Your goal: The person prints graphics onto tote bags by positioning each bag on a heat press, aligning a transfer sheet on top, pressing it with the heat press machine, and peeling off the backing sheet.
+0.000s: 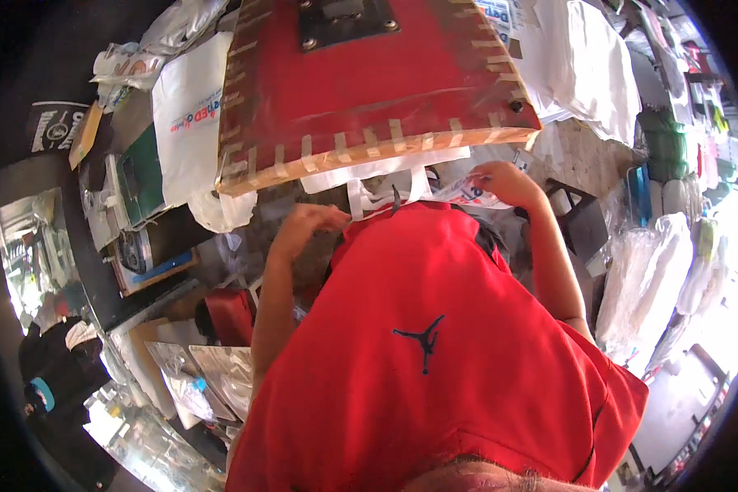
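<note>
A white bag (pixel 419 185) with strap handles lies in front of my red shirt, just below the near edge of a large red board (pixel 361 90). My left hand (pixel 310 225) is at the bag's left side, fingers bent together at its edge. On the other side, my right hand (pixel 504 182) has its fingers curled over the printed white part of the bag. The board's overhang and my shirt hide much of the bag. Brown tape strips wrap the board's edge, and a dark metal plate (pixel 344 20) is bolted on top.
White printed bags (pixel 190 123) lie left of the board, and a white stack (pixel 590 70) sits at its right. Clear plastic-wrapped bundles (pixel 644 275) stand at the right. A green board (pixel 139 176) and a red box (pixel 230 316) are at the left.
</note>
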The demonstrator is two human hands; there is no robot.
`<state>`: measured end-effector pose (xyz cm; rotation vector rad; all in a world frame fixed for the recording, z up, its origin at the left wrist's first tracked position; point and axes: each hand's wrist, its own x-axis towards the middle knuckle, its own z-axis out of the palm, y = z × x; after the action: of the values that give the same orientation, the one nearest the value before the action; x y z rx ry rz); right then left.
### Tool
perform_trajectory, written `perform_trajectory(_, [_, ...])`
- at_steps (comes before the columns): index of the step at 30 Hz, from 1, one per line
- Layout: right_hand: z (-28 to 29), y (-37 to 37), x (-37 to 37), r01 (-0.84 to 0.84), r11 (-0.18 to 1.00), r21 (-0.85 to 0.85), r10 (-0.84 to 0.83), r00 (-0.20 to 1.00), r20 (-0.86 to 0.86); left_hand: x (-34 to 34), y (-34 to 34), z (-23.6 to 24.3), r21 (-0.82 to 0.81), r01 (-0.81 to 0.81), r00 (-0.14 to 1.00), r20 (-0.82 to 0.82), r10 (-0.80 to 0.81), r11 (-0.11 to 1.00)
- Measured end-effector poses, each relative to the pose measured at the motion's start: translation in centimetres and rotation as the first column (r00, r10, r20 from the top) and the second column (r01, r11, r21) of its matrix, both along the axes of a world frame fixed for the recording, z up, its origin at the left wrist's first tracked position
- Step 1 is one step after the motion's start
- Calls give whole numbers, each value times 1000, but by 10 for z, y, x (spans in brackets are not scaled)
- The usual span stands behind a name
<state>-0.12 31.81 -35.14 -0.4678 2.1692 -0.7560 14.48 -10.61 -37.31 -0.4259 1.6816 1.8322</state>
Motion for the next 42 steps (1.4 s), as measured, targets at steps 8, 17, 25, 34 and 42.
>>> perform_trajectory(8, [3, -2, -32, 345, 937, -59, -344, 939, 26, -6, -28, -52, -401, -740, 673, -432, 601, 540])
perform_trajectory(17, [-34, -14, -50, 434, 898, -77, -428, 900, 88, -63, -25, -59, -621, -581, 809, -510, 292, 525])
perform_trajectory(25, [-22, -26, -45, 384, 917, -104, -386, 922, 3, -68, -31, -81, -521, -627, 777, -470, 418, 579])
perform_trajectory(34, [11, -1, -52, 138, 983, 121, -113, 975, -191, -59, 2, -33, -603, -415, 883, -448, 141, 681])
perform_trajectory(42, [92, 25, -62, -87, 961, 263, 125, 983, -132, -51, 130, -99, 355, 535, 844, -190, -501, 767])
